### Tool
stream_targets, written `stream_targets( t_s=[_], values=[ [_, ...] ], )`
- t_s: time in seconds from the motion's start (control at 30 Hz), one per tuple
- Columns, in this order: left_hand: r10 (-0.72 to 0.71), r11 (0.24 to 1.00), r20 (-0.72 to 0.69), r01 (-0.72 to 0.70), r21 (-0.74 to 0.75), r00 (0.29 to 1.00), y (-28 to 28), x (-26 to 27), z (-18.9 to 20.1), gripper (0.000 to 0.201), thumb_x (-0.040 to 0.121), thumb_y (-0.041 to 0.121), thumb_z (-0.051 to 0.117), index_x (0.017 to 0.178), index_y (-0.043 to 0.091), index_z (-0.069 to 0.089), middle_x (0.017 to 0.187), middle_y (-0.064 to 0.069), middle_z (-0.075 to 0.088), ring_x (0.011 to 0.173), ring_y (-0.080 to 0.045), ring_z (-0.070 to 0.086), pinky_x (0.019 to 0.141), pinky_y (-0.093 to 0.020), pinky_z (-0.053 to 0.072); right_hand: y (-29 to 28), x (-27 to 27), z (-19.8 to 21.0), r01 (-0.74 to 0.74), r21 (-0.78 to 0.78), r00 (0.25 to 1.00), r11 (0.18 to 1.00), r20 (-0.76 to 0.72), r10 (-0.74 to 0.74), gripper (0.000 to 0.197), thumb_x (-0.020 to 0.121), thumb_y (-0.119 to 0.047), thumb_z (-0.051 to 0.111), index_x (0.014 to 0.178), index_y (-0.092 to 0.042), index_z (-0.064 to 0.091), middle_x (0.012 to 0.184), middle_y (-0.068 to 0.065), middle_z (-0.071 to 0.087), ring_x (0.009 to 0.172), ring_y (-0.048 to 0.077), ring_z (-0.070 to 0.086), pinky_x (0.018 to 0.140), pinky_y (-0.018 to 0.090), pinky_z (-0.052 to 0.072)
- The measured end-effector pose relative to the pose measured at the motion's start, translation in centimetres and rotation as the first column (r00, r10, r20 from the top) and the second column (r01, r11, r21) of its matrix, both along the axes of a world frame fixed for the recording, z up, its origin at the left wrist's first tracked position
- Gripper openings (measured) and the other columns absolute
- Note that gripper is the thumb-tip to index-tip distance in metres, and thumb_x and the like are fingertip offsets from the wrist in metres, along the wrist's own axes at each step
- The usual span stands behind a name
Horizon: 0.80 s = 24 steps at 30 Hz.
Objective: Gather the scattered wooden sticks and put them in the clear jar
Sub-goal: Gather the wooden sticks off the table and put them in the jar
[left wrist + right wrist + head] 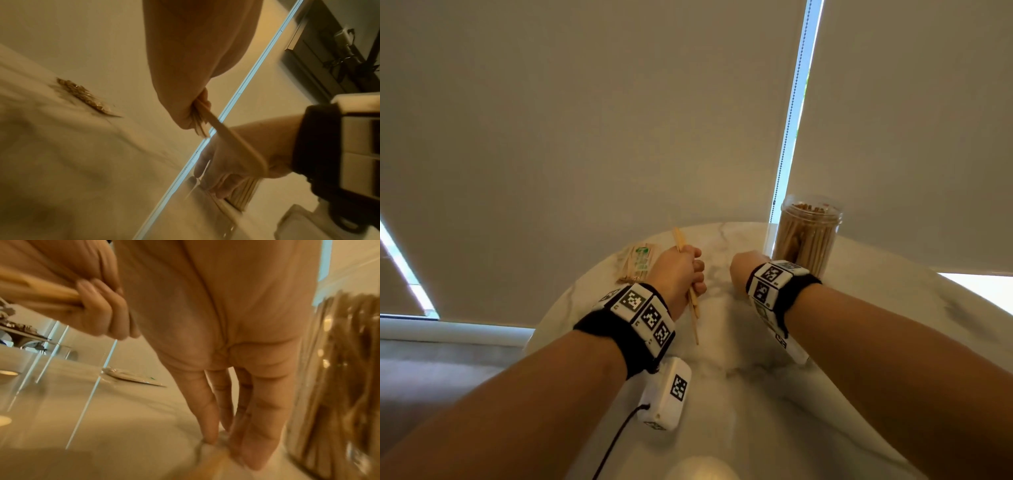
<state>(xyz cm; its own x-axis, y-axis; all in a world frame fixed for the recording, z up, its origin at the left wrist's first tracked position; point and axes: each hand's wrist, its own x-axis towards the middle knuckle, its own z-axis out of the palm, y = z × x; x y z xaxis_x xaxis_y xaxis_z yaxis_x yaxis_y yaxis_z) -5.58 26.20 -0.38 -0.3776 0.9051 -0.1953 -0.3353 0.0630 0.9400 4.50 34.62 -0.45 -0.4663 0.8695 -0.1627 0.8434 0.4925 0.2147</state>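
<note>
Meanwhile, left hand (681, 270) fisted around sticks (692, 305); right hand (236, 386) straight-fingered, pointing tableward.

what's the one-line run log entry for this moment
left hand: grips wooden sticks | right hand: fingers straight, reaching down to table beside clear jar | jar: upright, open, sticks inside
</note>
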Motion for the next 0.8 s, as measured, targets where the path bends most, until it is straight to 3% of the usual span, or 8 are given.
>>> stream_targets(
  t_s=[0.13,0.3,0.4,0.53,0.6,0.67,0.73,0.8],
  values=[
    [-0.004,1.000,-0.014,0.004,-0.012,1.000,-1.8,1.5,-0.1,0.019,0.105,0.010,0.028,0.101,0.012,0.046,0.067,-0.003,0.045,0.050,-0.012,0.034,0.050,-0.027,0.035,-2.7,2.3,-0.5,-0.015,0.015,1.000,1.000,0.014,0.014,0.028,0.103,-0.015,0.045,0.123,-0.006,0.063,0.128,0.010,0.061,0.118,0.028,0.061,0.094,0.034,0.050],
    [0.024,0.998,0.040,-0.021,-0.060,0.999,-4.3,3.8,0.2,0.024,0.096,-0.002,0.029,0.094,0.013,0.048,0.072,-0.009,0.054,0.053,-0.016,0.045,0.054,-0.030,0.044,-5.5,6.0,-0.5,0.114,-0.087,0.992,0.990,-0.039,-0.118,0.034,0.104,-0.017,0.044,0.133,-0.003,0.055,0.136,0.013,0.056,0.126,0.028,0.055,0.099,0.032,0.046],
    [0.005,0.998,0.026,-0.003,-0.070,1.000,-5.9,5.5,0.5,0.025,0.097,-0.005,0.030,0.094,0.012,0.048,0.076,-0.012,0.060,0.055,-0.018,0.051,0.057,-0.032,0.047,-7.7,8.6,-0.6,0.162,-0.163,0.984,0.973,-0.049,-0.172,0.034,0.100,-0.021,0.050,0.127,-0.003,0.060,0.123,0.014,0.062,0.112,0.029,0.061,0.091,0.032,0.049],
    [-0.062,0.995,-0.031,0.059,-0.082,0.998,-7.8,7.9,0.2,0.021,0.101,-0.003,0.032,0.104,0.010,0.050,0.097,-0.017,0.072,0.081,-0.026,0.071,0.078,-0.039,0.056,-10.7,11.6,0.0,0.216,-0.226,0.942,0.950,-0.208,-0.264,0.032,0.097,-0.024,0.053,0.121,-0.005,0.063,0.116,0.011,0.065,0.107,0.027,0.063,0.083,0.030,0.049],
    [-0.078,0.994,-0.065,0.073,-0.079,0.995,-8.6,8.9,-0.1,0.021,0.103,0.004,0.031,0.107,0.010,0.051,0.106,-0.016,0.072,0.096,-0.027,0.071,0.089,-0.042,0.052,-12.0,12.8,0.8,0.182,-0.267,0.868,0.946,-0.409,-0.283,0.029,0.094,-0.022,0.056,0.113,-0.002,0.066,0.104,0.013,0.067,0.097,0.028,0.066,0.077,0.032,0.052],
    [-0.081,0.995,-0.066,0.077,-0.060,0.994,-9.2,9.9,-0.2,0.022,0.104,0.010,0.031,0.109,0.010,0.053,0.107,-0.013,0.071,0.097,-0.024,0.069,0.088,-0.041,0.049,-13.6,13.4,1.6,0.083,-0.335,0.647,0.939,-0.699,-0.306,0.021,0.088,-0.017,0.061,0.100,-0.003,0.069,0.093,0.014,0.073,0.087,0.027,0.070,0.077,0.037,0.059],
    [-0.103,0.995,-0.024,0.102,-0.019,0.994,-9.8,10.8,0.3,0.021,0.103,0.009,0.036,0.109,0.010,0.056,0.095,-0.011,0.070,0.081,-0.021,0.067,0.073,-0.036,0.051,-15.7,13.7,2.5,-0.018,-0.366,0.436,0.930,-0.840,-0.322,0.014,0.085,-0.013,0.064,0.096,-0.004,0.067,0.086,0.012,0.074,0.077,0.022,0.071,0.073,0.036,0.062],
    [-0.129,0.991,0.020,0.129,0.017,0.991,-10.6,11.6,1.1,0.020,0.101,0.004,0.041,0.113,0.006,0.057,0.079,-0.011,0.065,0.063,-0.020,0.063,0.054,-0.032,0.051,-17.6,13.9,2.8,-0.110,-0.362,0.392,0.926,-0.871,-0.294,0.015,0.081,-0.003,0.065,0.095,0.004,0.066,0.086,0.015,0.074,0.072,0.023,0.069,0.070,0.036,0.060]
  ],
)
